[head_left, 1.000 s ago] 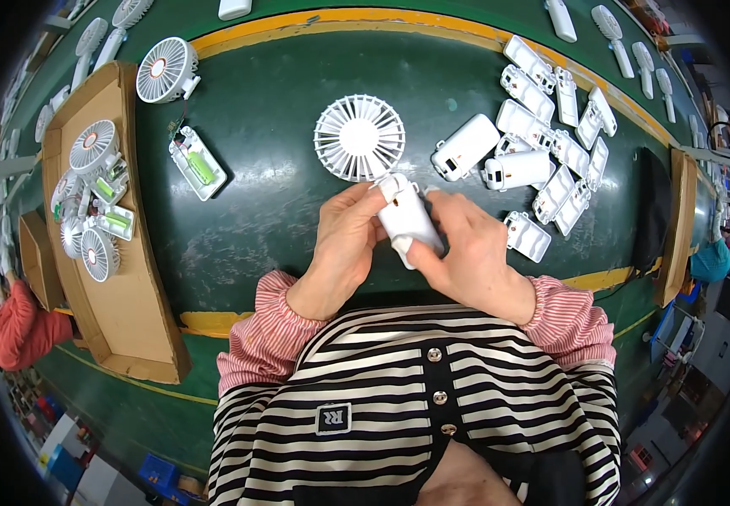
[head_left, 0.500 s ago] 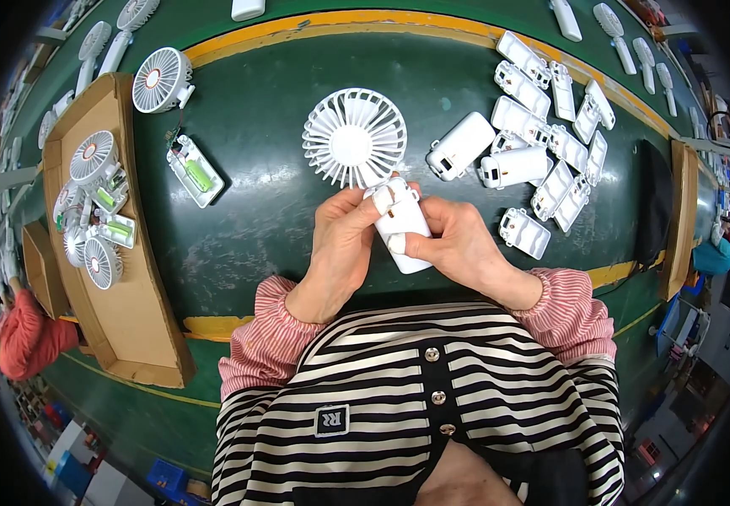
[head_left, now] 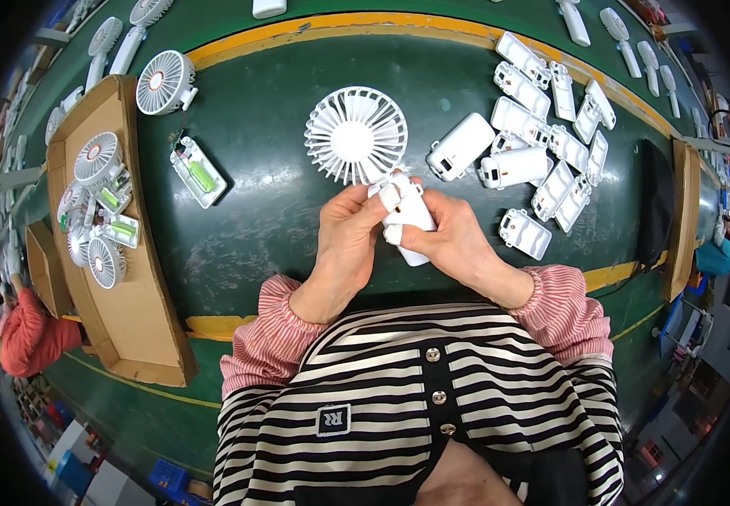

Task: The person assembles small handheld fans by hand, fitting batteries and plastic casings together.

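Observation:
Both my hands hold a white handheld fan over the green work surface. Its round slatted head (head_left: 356, 139) points away from me, and its handle (head_left: 416, 212) lies tilted between my fingers. My left hand (head_left: 346, 236) grips the upper left of the handle, thumb on the front near the neck. Wrapped round the other side is my right hand (head_left: 464, 244), its thumb pressed across the handle's middle. White coverings are on both thumb tips. My other fingers are mostly hidden behind the handle.
Several white handle shells (head_left: 523, 167) lie scattered at the right. On the left are a fan head (head_left: 165, 82), wired to an open shell with a green battery (head_left: 201, 175), and a cardboard tray (head_left: 142, 320) holding several opened fans. More fans (head_left: 622, 42) lie beyond the yellow edge.
My right thumb has moved up the handle, closer to my left thumb. The handle has risen slightly away from me. The fans beyond the yellow edge have shifted a little right.

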A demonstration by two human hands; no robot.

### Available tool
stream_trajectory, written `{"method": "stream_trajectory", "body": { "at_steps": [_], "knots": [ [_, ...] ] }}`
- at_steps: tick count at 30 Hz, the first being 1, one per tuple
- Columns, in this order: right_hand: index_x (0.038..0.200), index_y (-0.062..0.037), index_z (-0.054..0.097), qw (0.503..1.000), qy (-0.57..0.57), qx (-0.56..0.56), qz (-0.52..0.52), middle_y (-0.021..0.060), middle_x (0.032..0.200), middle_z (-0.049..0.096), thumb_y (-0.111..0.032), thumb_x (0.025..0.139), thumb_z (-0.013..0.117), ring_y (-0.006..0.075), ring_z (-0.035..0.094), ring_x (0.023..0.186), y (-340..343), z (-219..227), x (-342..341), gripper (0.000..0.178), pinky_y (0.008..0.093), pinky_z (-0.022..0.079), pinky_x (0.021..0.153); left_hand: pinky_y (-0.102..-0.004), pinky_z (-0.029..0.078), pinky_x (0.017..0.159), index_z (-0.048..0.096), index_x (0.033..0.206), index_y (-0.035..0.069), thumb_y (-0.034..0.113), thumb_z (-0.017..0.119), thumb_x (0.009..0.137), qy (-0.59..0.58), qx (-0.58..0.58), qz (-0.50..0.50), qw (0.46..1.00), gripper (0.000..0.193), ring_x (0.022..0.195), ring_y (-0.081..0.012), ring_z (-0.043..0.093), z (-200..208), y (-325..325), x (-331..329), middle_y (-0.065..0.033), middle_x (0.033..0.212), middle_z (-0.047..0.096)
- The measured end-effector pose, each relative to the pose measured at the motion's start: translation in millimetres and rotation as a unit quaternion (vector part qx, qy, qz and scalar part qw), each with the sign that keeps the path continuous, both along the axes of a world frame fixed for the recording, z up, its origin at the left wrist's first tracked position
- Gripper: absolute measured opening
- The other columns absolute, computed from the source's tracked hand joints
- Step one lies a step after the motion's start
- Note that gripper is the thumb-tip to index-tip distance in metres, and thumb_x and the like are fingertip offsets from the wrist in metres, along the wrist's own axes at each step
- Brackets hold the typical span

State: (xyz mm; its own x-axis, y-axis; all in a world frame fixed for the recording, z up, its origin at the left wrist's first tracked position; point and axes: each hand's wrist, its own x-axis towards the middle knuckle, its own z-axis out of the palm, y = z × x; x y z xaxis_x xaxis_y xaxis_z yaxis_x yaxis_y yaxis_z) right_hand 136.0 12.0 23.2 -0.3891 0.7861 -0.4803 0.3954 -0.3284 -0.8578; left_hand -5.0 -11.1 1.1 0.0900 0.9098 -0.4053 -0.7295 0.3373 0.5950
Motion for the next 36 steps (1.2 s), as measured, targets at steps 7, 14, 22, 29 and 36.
{"method": "stream_trajectory", "body": {
  "at_steps": [7, 14, 22, 29, 36],
  "knots": [
    [0.087, 0.0070, 0.056, 0.996, 0.057, 0.051, -0.039, 0.0100, 0.064, 0.058, -0.016, 0.069, 0.065, 0.0129, 0.055, 0.058, -1.3, -15.2, 0.9, 0.030, 0.0273, 0.045, 0.053, -0.0284, 0.048, 0.080, 0.052, 0.109, -0.006, -0.001, 0.058, 0.078, 0.033, 0.040, -0.005, 0.999, 0.032, 0.087, -0.0171, 0.060, -5.4, -1.3, 2.9, -0.0147, 0.101, 0.061],
    [0.087, 0.0067, 0.056, 0.996, 0.065, 0.041, -0.051, 0.0099, 0.066, 0.059, -0.015, 0.069, 0.064, 0.0113, 0.054, 0.059, 2.9, -11.9, -0.5, 0.029, 0.0274, 0.045, 0.054, -0.0276, 0.047, 0.078, 0.051, 0.109, -0.007, -0.004, 0.057, 0.077, 0.062, 0.044, -0.013, 0.997, 0.033, 0.087, -0.0161, 0.060, -6.8, 4.4, 1.6, -0.0122, 0.100, 0.062],
    [0.086, 0.0039, 0.058, 0.987, 0.138, 0.017, -0.082, 0.0068, 0.073, 0.061, -0.010, 0.070, 0.063, 0.0109, 0.057, 0.062, 45.0, 18.4, 33.7, 0.022, 0.0250, 0.046, 0.056, -0.0314, 0.044, 0.087, 0.045, 0.118, -0.005, 0.000, 0.055, 0.079, 0.100, 0.090, -0.077, 0.988, 0.040, 0.100, -0.0205, 0.056, 7.4, 18.6, 3.3, -0.0145, 0.112, 0.056],
    [0.109, -0.0043, 0.051, 0.753, -0.337, 0.553, -0.115, 0.0166, 0.090, 0.057, -0.012, 0.069, 0.061, 0.0349, 0.058, 0.078, 185.4, 29.5, 122.3, 0.042, 0.0422, 0.047, 0.062, -0.0338, 0.050, 0.078, 0.048, 0.114, -0.007, 0.006, 0.047, 0.086, 0.190, 0.040, -0.116, 0.974, 0.031, 0.091, -0.0291, 0.060, -0.4, 12.7, 1.3, -0.0214, 0.106, 0.057],
    [0.103, -0.0019, 0.052, 0.529, -0.596, 0.587, -0.141, 0.0119, 0.085, 0.050, -0.008, 0.071, 0.055, 0.0258, 0.053, 0.077, 305.8, -30.4, 194.4, 0.033, 0.0369, 0.045, 0.060, -0.0323, 0.051, 0.075, 0.050, 0.112, -0.006, 0.002, 0.049, 0.085, 0.197, 0.014, -0.096, 0.976, 0.028, 0.088, -0.0279, 0.061, -0.9, 18.7, 0.3, -0.0211, 0.103, 0.059]
  ]
}}
